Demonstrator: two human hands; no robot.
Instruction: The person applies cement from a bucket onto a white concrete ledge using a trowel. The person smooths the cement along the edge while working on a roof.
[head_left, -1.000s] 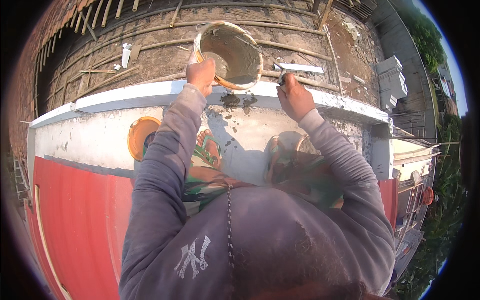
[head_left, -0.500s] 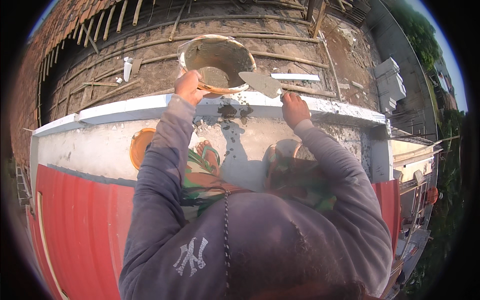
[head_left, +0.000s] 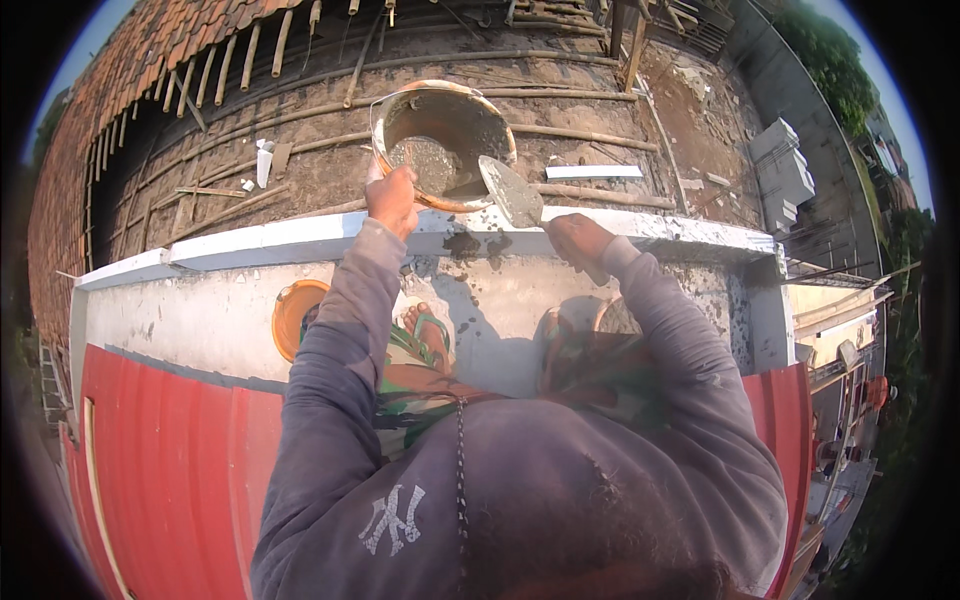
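My left hand [head_left: 393,198] grips the near-left rim of a stained bucket [head_left: 472,130], held over the white parapet [head_left: 220,248] and partly filled with wet grey mortar [head_left: 424,160]. My right hand [head_left: 582,240] is closed on the handle of a trowel. The mortar-coated trowel blade [head_left: 512,192] slants down from the bucket's right rim toward that hand, its tip overlapping the bucket's mouth. Dark wet splashes [head_left: 462,243] mark the parapet below. My feet [head_left: 430,340] in sandals stand on the pale concrete strip, beside an orange container [head_left: 288,315] largely hidden by my left arm.
Beyond the parapet lies dirt with bamboo poles [head_left: 590,135], seemingly at a lower level. A tiled roof [head_left: 75,210] is at left. White blocks [head_left: 783,170] are stacked at right by a grey wall [head_left: 750,80]. Red roofing sheets [head_left: 170,450] lie on the near side.
The trowel blade has come into clear view, turning broad side up, then tilting steeper at the bucket's rim. The whole scene has shifted slightly downward in the picture, with the bucket still held.
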